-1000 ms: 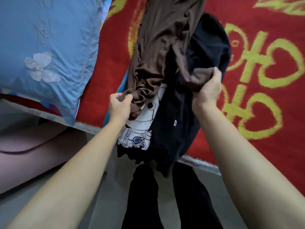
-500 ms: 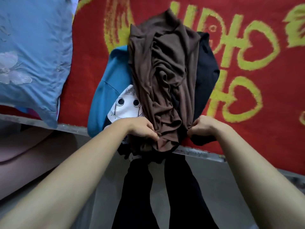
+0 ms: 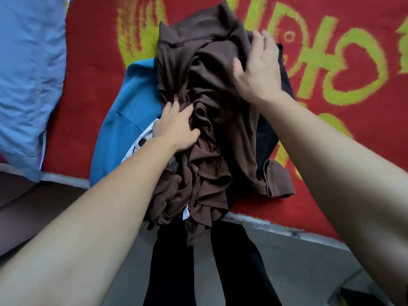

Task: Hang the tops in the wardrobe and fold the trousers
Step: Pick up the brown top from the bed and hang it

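Now both hands lie open on the clothes. The left hand rests palm down on the middle of the brown garment, fingers pressing into its folds. The right hand lies flat with fingers spread on the garment's upper right part. Half a second ago both hands pinched the lower hem by the bed edge; they have since let go and moved up the cloth.

The brown garment is thin, soft knit, crumpled into long ridges and ruffled at the bottom, where it hangs over the bed edge. A cuffed end now lies out to the right. A small white label shows at the hem, too blurred to read.

It tops a pile: a blue garment to the left, a white printed piece under the left wrist, and a black garment to the right. All lie on a fuzzy red blanket with yellow-green marks, hearts and perhaps characters, none legible. A pale blue pillow with a wrinkled cover lies at far left. Below, the person's black trouser legs stand on a grey floor.
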Action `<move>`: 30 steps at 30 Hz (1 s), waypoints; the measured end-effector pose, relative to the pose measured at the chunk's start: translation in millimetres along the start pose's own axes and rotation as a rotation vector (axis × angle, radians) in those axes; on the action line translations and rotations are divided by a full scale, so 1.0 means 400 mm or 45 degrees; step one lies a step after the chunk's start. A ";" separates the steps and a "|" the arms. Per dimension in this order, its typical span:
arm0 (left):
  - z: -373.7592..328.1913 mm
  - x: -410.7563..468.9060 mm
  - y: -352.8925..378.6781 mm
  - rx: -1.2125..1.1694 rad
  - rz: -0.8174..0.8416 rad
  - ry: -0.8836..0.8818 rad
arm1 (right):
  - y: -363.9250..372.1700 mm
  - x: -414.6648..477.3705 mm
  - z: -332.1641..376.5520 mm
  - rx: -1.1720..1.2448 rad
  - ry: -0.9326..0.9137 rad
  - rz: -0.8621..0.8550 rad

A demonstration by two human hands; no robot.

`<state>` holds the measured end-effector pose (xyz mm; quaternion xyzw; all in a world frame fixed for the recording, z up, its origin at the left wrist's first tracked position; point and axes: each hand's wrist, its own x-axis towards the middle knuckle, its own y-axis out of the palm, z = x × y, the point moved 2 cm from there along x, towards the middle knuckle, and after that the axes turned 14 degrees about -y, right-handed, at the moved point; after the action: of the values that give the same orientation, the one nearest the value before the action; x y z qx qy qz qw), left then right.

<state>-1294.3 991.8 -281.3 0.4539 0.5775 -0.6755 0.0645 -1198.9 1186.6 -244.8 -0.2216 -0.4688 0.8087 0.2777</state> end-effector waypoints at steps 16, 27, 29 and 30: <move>0.008 0.033 -0.034 -0.061 0.169 0.079 | -0.083 0.107 0.101 0.570 0.070 -0.159; 0.119 -0.273 -0.409 -1.387 -0.021 -0.107 | -0.437 -0.205 0.429 1.657 0.154 -0.041; 0.115 -0.378 -0.494 -1.478 0.066 0.020 | -0.528 -0.268 0.512 1.690 0.107 -0.010; 0.112 -0.432 -0.530 -1.506 0.107 0.091 | -0.573 -0.298 0.552 1.694 0.072 -0.002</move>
<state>-1347.8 947.7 -13.2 0.3859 0.8392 -0.2202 0.3136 -1191.0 1061.4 71.0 -0.0238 0.1378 0.9193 0.3679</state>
